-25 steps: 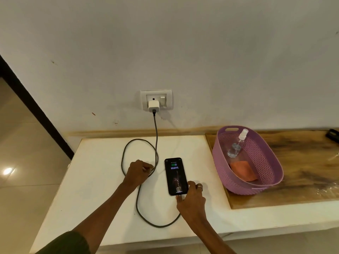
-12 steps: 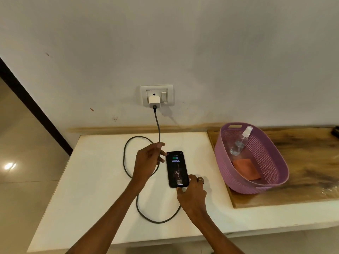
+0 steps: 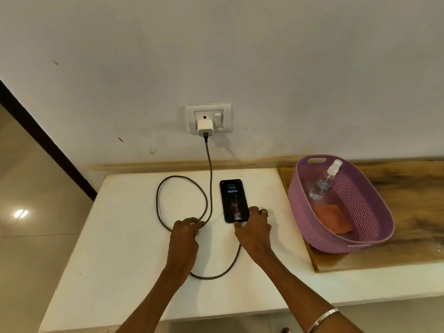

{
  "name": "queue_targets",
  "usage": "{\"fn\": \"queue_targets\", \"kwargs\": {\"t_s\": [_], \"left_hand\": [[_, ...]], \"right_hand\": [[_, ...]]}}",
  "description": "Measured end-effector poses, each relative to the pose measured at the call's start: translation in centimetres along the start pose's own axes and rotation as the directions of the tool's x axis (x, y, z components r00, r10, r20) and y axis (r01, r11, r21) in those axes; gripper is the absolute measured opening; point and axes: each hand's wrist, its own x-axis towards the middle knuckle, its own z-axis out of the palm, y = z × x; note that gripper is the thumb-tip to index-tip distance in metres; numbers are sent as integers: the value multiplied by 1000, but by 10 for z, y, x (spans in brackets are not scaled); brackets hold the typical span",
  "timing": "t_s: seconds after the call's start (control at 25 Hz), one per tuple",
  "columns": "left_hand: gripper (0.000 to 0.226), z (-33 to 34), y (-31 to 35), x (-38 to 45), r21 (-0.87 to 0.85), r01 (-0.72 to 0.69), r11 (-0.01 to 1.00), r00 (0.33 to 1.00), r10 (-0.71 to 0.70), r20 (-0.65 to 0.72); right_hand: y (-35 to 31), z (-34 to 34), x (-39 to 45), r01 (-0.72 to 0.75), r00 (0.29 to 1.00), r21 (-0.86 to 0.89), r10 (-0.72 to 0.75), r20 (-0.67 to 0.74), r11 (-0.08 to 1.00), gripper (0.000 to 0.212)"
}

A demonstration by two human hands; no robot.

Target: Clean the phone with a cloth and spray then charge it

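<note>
A black phone [image 3: 234, 200] lies face up on the white counter [image 3: 129, 236], its screen lit with a green battery icon. A dark grey cable [image 3: 211, 164] runs from the white charger [image 3: 205, 127] in the wall socket [image 3: 225, 109], loops across the counter and reaches the phone's near end. My left hand [image 3: 185, 234] rests with curled fingers on the cable where its loops cross, left of the phone. My right hand [image 3: 253, 228] pinches the phone's near end. The clear spray bottle [image 3: 324, 182] and orange cloth [image 3: 332, 218] lie in the purple basket [image 3: 360, 195].
The basket stands on a wooden board [image 3: 408, 188] at the right of the counter. The wall rises right behind the counter. On the left, the counter's edge drops to a tiled floor [image 3: 36, 188] beside a dark door frame [image 3: 48, 143].
My left hand has drawn back from beside the phone's upper edge to the cable loop nearer me. My right hand stays at the phone's near end.
</note>
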Motion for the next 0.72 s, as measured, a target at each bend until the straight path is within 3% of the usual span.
{"fn": "queue_targets", "kwargs": {"t_s": [0.24,0.44,0.72], "left_hand": [[51,-6,-5,23,-83,-30,996,1000,30,6],[49,-4,-4,25,-4,-148,989,988,148,55],[45,-6,-2,22,-1,-134,991,986,134,99]], "right_hand": [[-4,3,14,1,1000,14,-1,-2,1000,51],[-6,5,17,-1,1000,24,2,-13,1000,51],[-8,1,11,-6,1000,15,6,8,1000,54]]}}
